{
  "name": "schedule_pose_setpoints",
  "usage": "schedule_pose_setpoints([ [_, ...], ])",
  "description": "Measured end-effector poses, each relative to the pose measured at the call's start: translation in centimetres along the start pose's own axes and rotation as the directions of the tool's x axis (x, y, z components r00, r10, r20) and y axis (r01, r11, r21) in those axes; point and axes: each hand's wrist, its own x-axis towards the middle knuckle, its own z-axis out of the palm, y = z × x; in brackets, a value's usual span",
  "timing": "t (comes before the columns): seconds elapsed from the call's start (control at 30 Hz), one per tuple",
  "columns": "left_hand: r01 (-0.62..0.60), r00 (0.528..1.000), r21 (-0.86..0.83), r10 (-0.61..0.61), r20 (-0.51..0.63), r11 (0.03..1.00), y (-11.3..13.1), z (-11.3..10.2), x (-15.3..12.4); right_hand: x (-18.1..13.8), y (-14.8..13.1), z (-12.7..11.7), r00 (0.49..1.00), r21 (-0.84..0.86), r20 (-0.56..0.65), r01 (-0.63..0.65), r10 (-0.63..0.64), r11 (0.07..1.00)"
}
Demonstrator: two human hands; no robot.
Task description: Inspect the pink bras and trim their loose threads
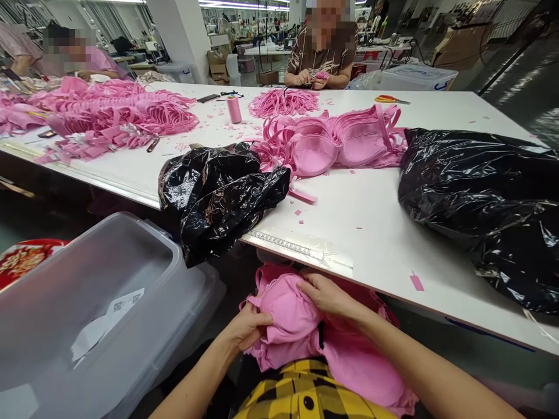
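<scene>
Pink bras (288,305) lie bunched over my lap, below the table's front edge. My left hand (251,326) grips the outer side of one cup, thumb on top and fingers tucked underneath. At the cup's upper right edge, my right hand (325,291) pinches the fabric; its fingertips are partly hidden. More pink fabric spreads to the right under my right forearm. A stack of pink bras (332,145), cups nested together, rests on the table ahead of me.
Black plastic bags (222,192) (480,203) flank the stack. A clear plastic bin (122,256) with paper labels stands at left. Scissors (391,99), a pink thread spool (234,109) and heaped pink straps (283,102) occupy the white table (371,244). A co-worker (323,52) sits opposite.
</scene>
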Motion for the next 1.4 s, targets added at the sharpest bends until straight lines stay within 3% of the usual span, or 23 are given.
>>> schedule_pose_setpoints([
  [0.13, 0.111, 0.993, -0.029, -0.11, 0.05, 0.993, -0.7, 0.5, 0.1, -0.2, 0.0, 0.3, 0.999, 0.039, -0.029, 0.036, -0.035, 0.999],
  [0.33, -0.027, 1.0, 0.057, 0.027, 0.006, 0.998, -0.5, 1.3, -0.2, -1.0, -0.6, -0.9, 0.994, 0.116, 0.016, 0.105, -0.108, 0.988],
  [0.5, -0.004, 0.998, 0.113, -0.003, 0.063, 0.994, -0.1, 1.8, -0.6, -0.6, 0.0, -1.3, 0.987, 0.126, 0.161, 0.002, -0.022, 0.992],
  [0.7, 0.012, 1.0, 0.057, -0.013, 0.023, 0.998, 0.0, 2.1, -1.1, -0.5, 0.6, -0.8, 0.979, 0.194, 0.189, -0.118, 0.081, 0.974],
  [0.9, 0.024, 1.0, 0.024, -0.024, 0.006, 0.999, -0.6, 2.2, -1.1, -1.2, -0.6, -2.1, 0.965, 0.208, 0.257, -0.002, -0.053, 0.978],
  [1.03, 0.053, 0.998, 0.066, -0.055, 0.038, 0.996, -0.4, 2.2, -1.2, -0.6, 0.4, -1.1, 0.969, 0.222, 0.229, -0.144, 0.092, 0.964],
  [1.2, 0.16, 0.982, 0.152, -0.173, 0.075, 0.975, -0.5, 1.4, -1.1, 0.0, 0.8, 0.1, 0.967, 0.239, 0.197, -0.207, 0.162, 0.949],
  [1.3, 0.134, 0.99, 0.132, -0.138, 0.018, 0.982, -0.8, 1.2, -1.0, -0.8, 0.4, -0.5, 0.991, 0.172, 0.123, -0.079, 0.058, 0.982],
  [1.37, 0.111, 0.994, 0.077, -0.108, -0.034, 0.991, -0.8, 1.2, -1.0, -2.3, 0.4, -0.9, 0.993, 0.01, -0.049, 0.105, -0.105, 0.994],
  [1.4, 0.098, 0.993, 0.043, -0.095, -0.063, 0.994, -0.8, 1.2, -1.1, -3.2, 0.5, -0.9, 0.965, -0.105, -0.155, 0.197, -0.211, 0.975],
])
